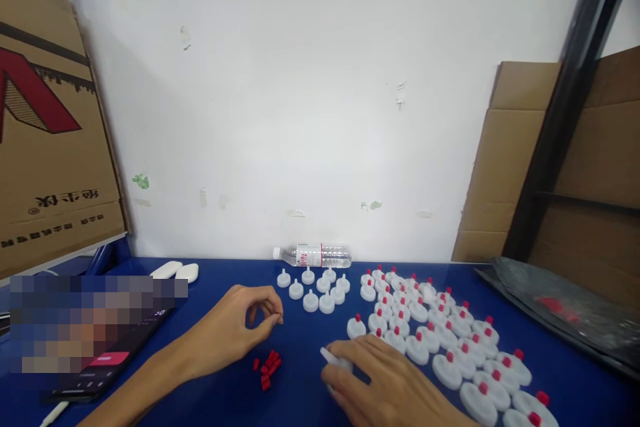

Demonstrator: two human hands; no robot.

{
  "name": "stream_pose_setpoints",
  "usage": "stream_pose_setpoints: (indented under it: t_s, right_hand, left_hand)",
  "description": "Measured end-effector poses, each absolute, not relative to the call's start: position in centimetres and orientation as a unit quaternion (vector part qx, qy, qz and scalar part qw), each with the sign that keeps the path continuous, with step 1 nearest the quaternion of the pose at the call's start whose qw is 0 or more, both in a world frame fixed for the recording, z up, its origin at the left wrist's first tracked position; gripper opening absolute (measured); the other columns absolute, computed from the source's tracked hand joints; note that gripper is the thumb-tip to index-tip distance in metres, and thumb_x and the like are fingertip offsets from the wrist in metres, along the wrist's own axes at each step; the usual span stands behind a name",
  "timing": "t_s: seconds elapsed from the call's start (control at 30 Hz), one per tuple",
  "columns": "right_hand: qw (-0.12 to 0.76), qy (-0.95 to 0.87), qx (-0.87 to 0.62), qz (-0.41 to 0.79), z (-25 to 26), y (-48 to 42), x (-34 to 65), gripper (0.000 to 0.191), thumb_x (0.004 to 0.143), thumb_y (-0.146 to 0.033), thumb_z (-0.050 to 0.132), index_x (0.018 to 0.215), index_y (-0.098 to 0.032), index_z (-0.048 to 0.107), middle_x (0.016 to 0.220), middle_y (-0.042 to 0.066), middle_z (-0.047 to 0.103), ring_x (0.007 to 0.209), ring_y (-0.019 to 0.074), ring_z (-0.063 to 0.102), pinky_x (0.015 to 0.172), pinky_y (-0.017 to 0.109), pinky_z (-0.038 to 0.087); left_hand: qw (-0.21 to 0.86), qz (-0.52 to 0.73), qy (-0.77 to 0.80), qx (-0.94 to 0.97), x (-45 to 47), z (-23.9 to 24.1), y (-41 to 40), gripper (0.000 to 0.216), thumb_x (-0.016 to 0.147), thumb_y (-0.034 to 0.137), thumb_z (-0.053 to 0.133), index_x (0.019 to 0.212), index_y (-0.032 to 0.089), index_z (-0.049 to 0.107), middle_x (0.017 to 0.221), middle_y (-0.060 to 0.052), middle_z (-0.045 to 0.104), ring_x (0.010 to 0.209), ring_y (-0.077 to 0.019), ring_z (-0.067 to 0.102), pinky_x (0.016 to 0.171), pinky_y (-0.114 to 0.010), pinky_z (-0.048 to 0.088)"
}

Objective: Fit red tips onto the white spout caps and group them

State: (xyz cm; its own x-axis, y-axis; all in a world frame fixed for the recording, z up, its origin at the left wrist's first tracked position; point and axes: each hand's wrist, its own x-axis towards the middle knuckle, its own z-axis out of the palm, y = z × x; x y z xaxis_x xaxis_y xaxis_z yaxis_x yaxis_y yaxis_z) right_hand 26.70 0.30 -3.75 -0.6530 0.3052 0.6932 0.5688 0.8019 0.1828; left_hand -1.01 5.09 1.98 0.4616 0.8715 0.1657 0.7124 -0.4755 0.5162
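Note:
My right hand (387, 380) is closed around a white nozzle cap (336, 359), its narrow spout tilted up to the left. Thumb and fingertips of my left hand (240, 323) meet in a pinch above the table; whatever is between them, if anything, is too small to make out. Just below that hand lies a small pile of red tips (270, 365). Further back stand several white nozzle caps (311, 301) with bare spouts. To the right, many white caps with red tips (449, 370) are spread in a dense group.
A clear water bottle (320, 255) lies along the wall. On the left are a phone (113, 357), partly blurred out, a white case (187, 273) and a large carton (55, 133). A grey plastic bag (565, 307) lies at the right of the blue table (215, 387).

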Motion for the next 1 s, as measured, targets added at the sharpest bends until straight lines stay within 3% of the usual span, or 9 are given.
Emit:
stream_pose_setpoints:
  t_s: [0.1,0.27,0.53,0.7,1.0]
  right_hand:
    - [0.338,-0.887,-0.251,-0.192,-4.8,0.4,26.7,0.019,0.098,-0.013,0.06,0.113,-0.024,0.062,0.111,0.007,0.076,0.088,0.0188,0.075,0.079,0.027,0.06]
    - [0.341,-0.889,-0.235,-0.197,-5.5,0.2,26.3,0.009,0.101,-0.021,0.062,0.109,-0.025,0.063,0.106,0.002,0.076,0.08,0.0162,0.073,0.071,0.024,0.058]
    - [0.307,-0.894,-0.235,-0.225,-5.3,0.3,26.1,0.009,0.099,-0.025,0.069,0.106,-0.024,0.063,0.098,-0.001,0.073,0.072,0.0144,0.068,0.064,0.025,0.053]
    - [0.328,-0.888,-0.234,-0.223,-5.4,0.5,26.1,0.004,0.101,-0.021,0.064,0.102,-0.022,0.061,0.096,0.0,0.074,0.073,0.0142,0.068,0.063,0.026,0.051]
    - [0.328,-0.888,-0.222,-0.232,-5.5,0.5,26.0,0.005,0.104,-0.024,0.062,0.099,-0.023,0.063,0.089,-0.003,0.07,0.067,0.0143,0.062,0.059,0.028,0.047]
  left_hand:
    - [0.172,0.259,0.424,0.851,0.0,0.7,4.7,0.016,0.1,0.032,0.059,0.097,0.025,0.074,0.092,0.002,0.074,0.086,-0.0174,0.066,0.083,-0.03,0.047]
    - [0.185,0.285,0.327,0.882,1.3,-1.4,4.0,0.013,0.102,0.029,0.065,0.107,0.03,0.077,0.099,0.002,0.076,0.091,-0.0163,0.068,0.087,-0.03,0.048]
    - [0.22,0.287,0.299,0.883,2.4,-2.0,2.9,0.018,0.103,0.037,0.064,0.103,0.03,0.08,0.094,-0.001,0.076,0.087,-0.0168,0.068,0.077,-0.027,0.051]
    - [0.241,0.329,0.274,0.871,2.3,-1.9,3.0,0.019,0.105,0.037,0.062,0.107,0.031,0.08,0.096,0.0,0.076,0.087,-0.0155,0.069,0.077,-0.025,0.052]
    - [0.188,0.329,0.273,0.884,2.4,-2.5,3.0,0.023,0.104,0.042,0.061,0.105,0.029,0.08,0.09,-0.002,0.076,0.083,-0.0168,0.065,0.072,-0.027,0.051]
